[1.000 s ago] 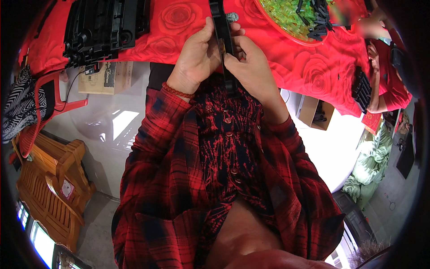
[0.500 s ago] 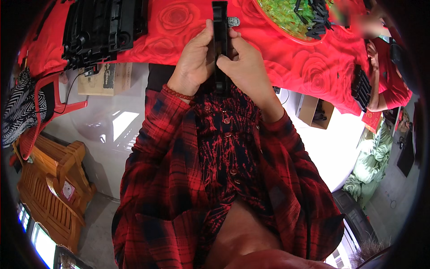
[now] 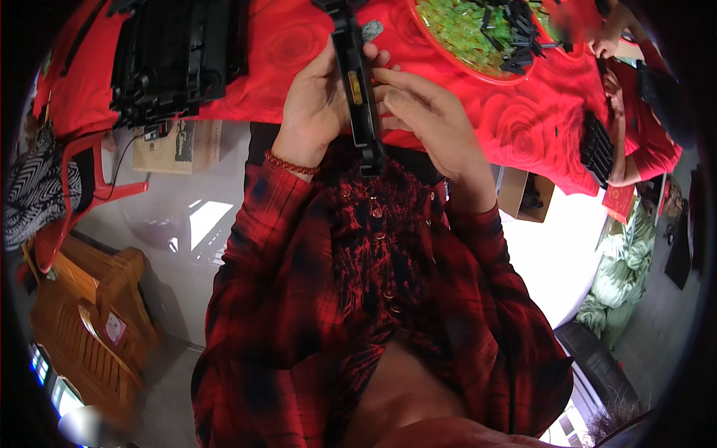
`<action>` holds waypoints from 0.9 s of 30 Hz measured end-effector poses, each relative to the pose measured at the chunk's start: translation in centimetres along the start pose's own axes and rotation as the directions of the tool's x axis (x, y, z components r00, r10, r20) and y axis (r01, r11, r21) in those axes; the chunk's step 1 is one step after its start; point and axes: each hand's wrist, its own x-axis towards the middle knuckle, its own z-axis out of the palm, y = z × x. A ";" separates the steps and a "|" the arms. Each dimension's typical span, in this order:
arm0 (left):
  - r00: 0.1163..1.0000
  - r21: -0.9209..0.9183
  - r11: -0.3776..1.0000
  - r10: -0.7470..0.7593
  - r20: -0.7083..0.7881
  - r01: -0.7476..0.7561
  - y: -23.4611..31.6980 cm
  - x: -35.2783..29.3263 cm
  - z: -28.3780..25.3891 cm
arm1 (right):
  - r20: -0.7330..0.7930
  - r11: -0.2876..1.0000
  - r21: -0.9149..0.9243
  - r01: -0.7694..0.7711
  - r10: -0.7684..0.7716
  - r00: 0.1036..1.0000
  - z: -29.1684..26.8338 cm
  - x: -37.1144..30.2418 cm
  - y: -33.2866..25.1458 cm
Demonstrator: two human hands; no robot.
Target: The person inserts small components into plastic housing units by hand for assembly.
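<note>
A long, narrow black plastic part [image 3: 361, 119] stands nearly upright before my chest, its top leaning left. My left hand [image 3: 310, 97] is closed around it from the left, with fingertips showing past its right side. A small yellowish piece [image 3: 355, 87] shows in the part's channel. My right hand [image 3: 433, 112] is at the part's right side, fingers loosely bent and apart; its fingertips are close to the part, and I cannot tell whether they touch it. A small grey patterned object [image 3: 371, 30] lies on the table behind the part.
Black plastic parts [image 3: 175, 60] are stacked on the red tablecloth [image 3: 515, 127] at left. A red-rimmed basin [image 3: 478, 73] at right holds green and black pieces. Another person's arm [image 3: 618, 112] is at far right beside a black ribbed part [image 3: 597, 149]. A red chair [image 3: 67, 194] stands left.
The black part has turned, its top tilting left and its channel now facing me with the yellowish piece showing. My right hand has loosened and shifted slightly right of it.
</note>
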 end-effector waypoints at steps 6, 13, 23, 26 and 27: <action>0.993 0.109 0.993 -0.055 0.108 0.043 0.7 -0.4 1.6 | 0.025 0.999 0.041 -0.018 0.017 1.000 -0.6 0.3 -0.4; 0.982 0.215 0.963 0.179 -0.053 -0.163 -0.4 -0.3 1.3 | -0.034 0.771 -0.630 0.095 -0.150 0.988 0.9 -0.3 -0.8; 0.987 -0.042 0.998 -0.050 0.151 0.057 -0.5 -1.2 2.1 | 0.025 0.519 -0.814 0.263 -0.421 0.907 -2.3 -0.4 -4.2; 0.954 -0.030 0.954 -0.298 0.029 0.299 -0.1 -1.7 1.9 | 0.235 -0.018 -0.966 0.258 -0.482 0.844 -3.3 -1.0 -5.8; 0.941 0.045 0.943 -0.332 0.067 0.330 -0.3 -1.9 2.1 | 0.230 -0.018 -0.967 0.253 -0.481 0.846 -3.5 -1.1 -6.2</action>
